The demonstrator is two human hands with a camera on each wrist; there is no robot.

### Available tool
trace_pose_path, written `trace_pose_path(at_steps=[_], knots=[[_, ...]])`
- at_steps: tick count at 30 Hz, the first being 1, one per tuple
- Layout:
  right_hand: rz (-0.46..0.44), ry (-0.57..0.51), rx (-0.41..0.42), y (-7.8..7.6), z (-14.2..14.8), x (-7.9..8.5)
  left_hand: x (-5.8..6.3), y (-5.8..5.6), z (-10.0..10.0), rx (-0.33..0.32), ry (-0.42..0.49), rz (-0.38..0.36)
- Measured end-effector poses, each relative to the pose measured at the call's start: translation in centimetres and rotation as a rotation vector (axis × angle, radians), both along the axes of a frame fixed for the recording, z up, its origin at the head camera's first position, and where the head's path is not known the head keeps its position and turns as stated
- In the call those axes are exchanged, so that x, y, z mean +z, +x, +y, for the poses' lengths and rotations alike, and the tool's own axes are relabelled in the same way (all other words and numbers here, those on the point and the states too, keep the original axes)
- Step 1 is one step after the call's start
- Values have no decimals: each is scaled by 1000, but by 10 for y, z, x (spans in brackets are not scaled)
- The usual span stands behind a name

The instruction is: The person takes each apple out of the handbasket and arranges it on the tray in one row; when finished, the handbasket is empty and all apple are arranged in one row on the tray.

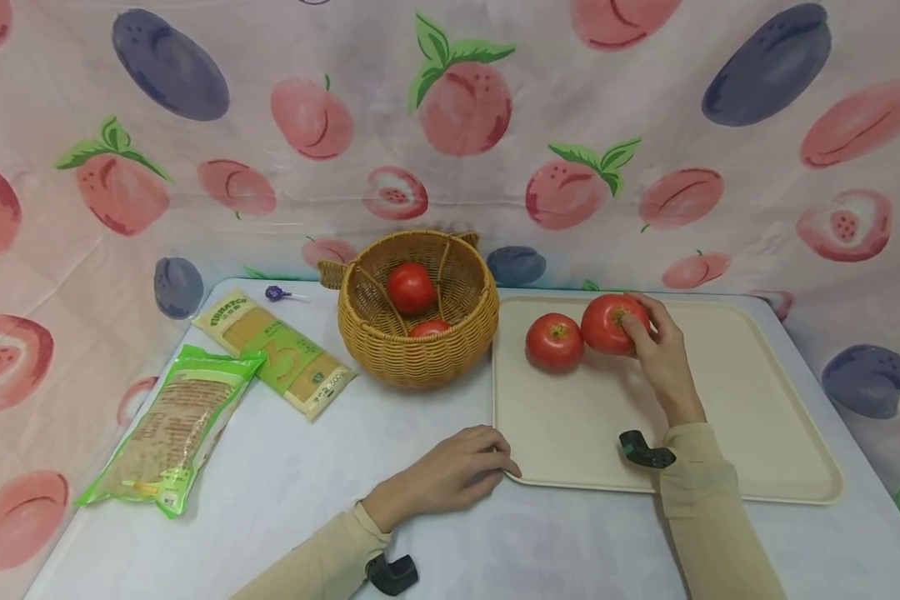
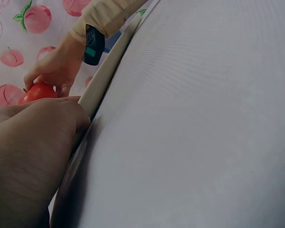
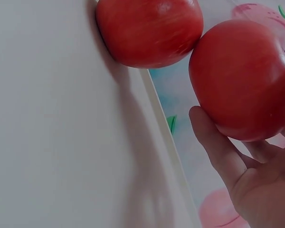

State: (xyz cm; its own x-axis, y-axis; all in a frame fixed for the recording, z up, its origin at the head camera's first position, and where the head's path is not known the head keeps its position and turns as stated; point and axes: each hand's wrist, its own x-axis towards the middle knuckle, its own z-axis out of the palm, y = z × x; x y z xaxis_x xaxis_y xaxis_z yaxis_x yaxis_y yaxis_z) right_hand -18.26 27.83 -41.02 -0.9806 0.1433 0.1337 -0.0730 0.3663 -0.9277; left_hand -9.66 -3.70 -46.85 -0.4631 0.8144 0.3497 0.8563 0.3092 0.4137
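My right hand (image 1: 667,358) grips a red tomato (image 1: 607,323) over the back middle of a cream tray (image 1: 727,417). In the right wrist view this tomato (image 3: 240,80) looks raised off the tray, its side against or very close to a second tomato (image 3: 149,31). That second tomato (image 1: 554,342) sits on the tray, just left of the held one. Palm down, my left hand (image 1: 446,471) rests at the tray's front left corner, fingertips touching the rim. The left wrist view shows the back of the left hand (image 2: 33,142) hiding most of its fingers.
Left of the tray stands a wicker basket (image 1: 420,367) with two tomatoes visible inside, one the upper tomato (image 1: 411,288). Farther left lie a noodle packet (image 1: 277,354), a green-edged clear bag (image 1: 172,425) and a purple lollipop (image 1: 276,292). A fruit-print cloth (image 1: 450,192) hangs behind.
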Motion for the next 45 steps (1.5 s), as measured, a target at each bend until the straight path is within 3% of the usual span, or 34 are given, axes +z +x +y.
trace_pose_path(at_steps=[24,32,45], knots=[[-158,114,-2,-3,9,-10,2,-1,-1,-5,1,-16],[-233,-48,84,-3,7,-15,3,-2,-1,-8,6,-14],[-279,-7,71,-4,7,-14,1,-3,-1,-2,1,-16]])
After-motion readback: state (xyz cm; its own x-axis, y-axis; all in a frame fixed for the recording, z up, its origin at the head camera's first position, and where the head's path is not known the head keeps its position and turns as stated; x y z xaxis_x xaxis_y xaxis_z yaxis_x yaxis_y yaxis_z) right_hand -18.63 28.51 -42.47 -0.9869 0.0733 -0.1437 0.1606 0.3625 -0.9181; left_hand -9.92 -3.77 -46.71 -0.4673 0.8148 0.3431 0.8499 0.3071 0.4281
